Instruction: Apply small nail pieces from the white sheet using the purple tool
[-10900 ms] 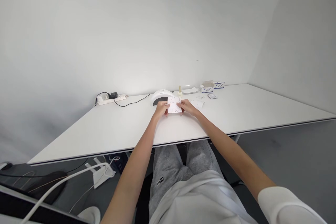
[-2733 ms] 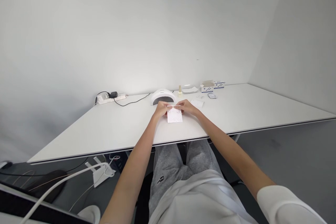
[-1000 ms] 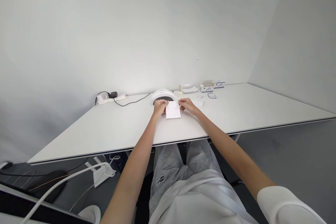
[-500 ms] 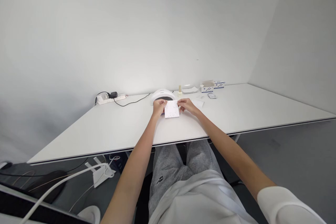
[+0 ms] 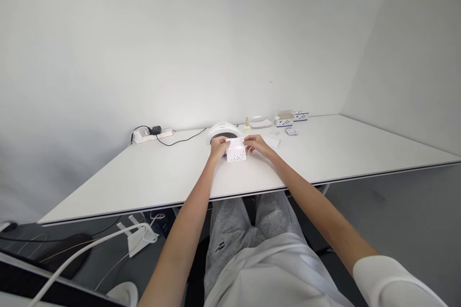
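Between my two hands is a small white sticker sheet printed with tiny dark marks, and a glossy band of glare crosses its middle. My left hand pinches its upper left corner. At the upper right corner my right hand grips it with thumb and fingers, the other fingers curled below. Just behind the left hand sits a white nail lamp with a dark arched opening. Part of a small blue-edged thing shows under the sheet by the left fingers, too hidden to name.
Behind the hands stand a nail polish bottle, a white tray and an open blue-and-white box. A small flat packet and a white paper lie to the right. A power strip with a black cable is at the back left.
The sheet has tilted slightly in my fingers, so glare now covers its middle and hides some marks. Both hands stay almost in place.
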Available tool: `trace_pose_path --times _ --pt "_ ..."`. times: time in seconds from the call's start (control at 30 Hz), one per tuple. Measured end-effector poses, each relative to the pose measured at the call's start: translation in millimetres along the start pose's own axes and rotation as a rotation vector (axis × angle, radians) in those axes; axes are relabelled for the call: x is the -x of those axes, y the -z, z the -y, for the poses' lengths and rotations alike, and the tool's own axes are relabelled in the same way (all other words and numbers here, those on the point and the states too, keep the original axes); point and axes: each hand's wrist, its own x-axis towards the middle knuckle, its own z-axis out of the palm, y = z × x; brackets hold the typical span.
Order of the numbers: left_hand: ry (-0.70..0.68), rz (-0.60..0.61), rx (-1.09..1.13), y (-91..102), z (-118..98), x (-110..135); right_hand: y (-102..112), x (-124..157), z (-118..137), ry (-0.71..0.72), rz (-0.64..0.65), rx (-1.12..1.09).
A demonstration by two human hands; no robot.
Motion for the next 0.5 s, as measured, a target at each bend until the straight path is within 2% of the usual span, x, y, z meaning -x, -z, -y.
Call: trace_pose_path --times 0.3,0.4,0.5 --pt "0.002 0.010 -0.038 0.1 -7.2 3.9 1.8 -3.4 -3.4 -0.021 -0.030 0.016" --pt "-0.038 -0.015 -0.094 1.1 -6.6 3.0 3.6 -4.1 -5.2 -0.024 -0.096 0.036" --pt "-0.088 -0.049 -0.273 2.6 -2.7 3.0 6.5 -6.3 -7.8 -0.034 -0.210 0.062"
